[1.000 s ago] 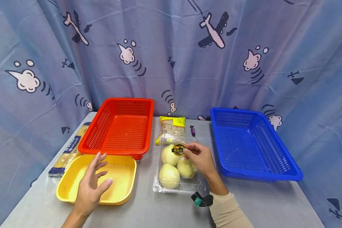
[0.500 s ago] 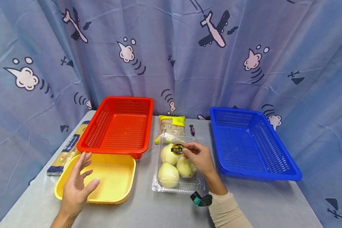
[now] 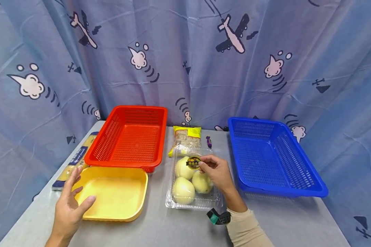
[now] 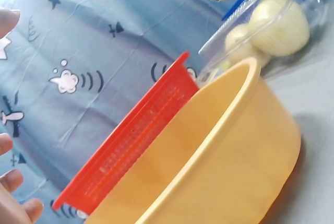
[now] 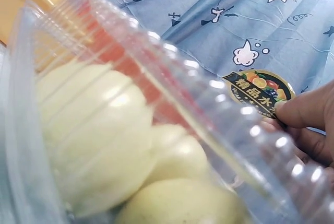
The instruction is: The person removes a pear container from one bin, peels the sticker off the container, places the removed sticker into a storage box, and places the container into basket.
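In the head view my right hand [image 3: 215, 172] pinches a round black-and-gold sticker [image 3: 193, 163] between thumb and fingers. The right wrist view shows the sticker [image 5: 261, 92] standing above the clear plastic lid, its printed side with fruit pictures in sight. Below it sits a clear clamshell box [image 3: 201, 203] with three pale yellow-green round fruits [image 3: 183, 190] inside. My left hand [image 3: 68, 206] holds nothing, its fingers apart, beside the left end of a yellow basin [image 3: 117, 195].
A red basket [image 3: 136, 140] stands behind the basin, with a long yellow-and-blue packet [image 3: 75, 157] at its left. Behind the box lie a yellow food bag [image 3: 187, 135] and a purple-wrapped candy [image 3: 209, 142]. A blue basket [image 3: 266, 164] stands at the right.
My left hand has moved left across the yellow basin to its left end. The right hand and the sticker have stayed where they were.
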### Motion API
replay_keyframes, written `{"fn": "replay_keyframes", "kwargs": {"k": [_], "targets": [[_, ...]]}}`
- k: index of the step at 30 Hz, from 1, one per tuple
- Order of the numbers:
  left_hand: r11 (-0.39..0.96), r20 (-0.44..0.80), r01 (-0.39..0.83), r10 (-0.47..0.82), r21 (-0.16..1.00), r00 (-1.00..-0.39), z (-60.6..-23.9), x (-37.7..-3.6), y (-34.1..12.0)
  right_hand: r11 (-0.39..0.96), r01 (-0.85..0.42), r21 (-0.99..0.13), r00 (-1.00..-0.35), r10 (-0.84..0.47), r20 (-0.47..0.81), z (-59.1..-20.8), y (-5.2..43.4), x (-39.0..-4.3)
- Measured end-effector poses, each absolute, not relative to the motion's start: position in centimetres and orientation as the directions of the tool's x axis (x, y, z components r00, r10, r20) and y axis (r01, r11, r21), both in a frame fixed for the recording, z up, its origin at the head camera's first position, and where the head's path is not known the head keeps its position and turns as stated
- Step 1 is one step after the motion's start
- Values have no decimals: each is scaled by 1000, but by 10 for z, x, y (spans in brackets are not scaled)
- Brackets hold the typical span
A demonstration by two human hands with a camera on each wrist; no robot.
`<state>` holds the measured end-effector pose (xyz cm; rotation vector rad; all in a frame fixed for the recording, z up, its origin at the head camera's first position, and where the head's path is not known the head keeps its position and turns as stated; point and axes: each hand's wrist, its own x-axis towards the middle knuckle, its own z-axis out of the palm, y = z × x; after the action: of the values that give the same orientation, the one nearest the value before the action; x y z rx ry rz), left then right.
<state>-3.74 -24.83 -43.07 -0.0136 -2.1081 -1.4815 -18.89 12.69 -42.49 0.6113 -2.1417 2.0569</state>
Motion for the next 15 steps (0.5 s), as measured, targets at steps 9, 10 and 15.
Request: {"fn": "replay_keyframes", "kwargs": {"k": [9, 10, 15], "targets": [[515, 399, 176, -363, 839, -842, -438, -31, -263, -24, -338, -941, -922, -192, 336, -449, 129, -204], [524, 396, 165, -367, 836, -842, -439, -30, -265, -25, -342, -939, -921, -189, 341, -450, 129, -204], [561, 339, 66, -398, 825, -853, -443, -26, -273, -19, -359, -933, -916, -185, 356, -451, 129, -204]]}}
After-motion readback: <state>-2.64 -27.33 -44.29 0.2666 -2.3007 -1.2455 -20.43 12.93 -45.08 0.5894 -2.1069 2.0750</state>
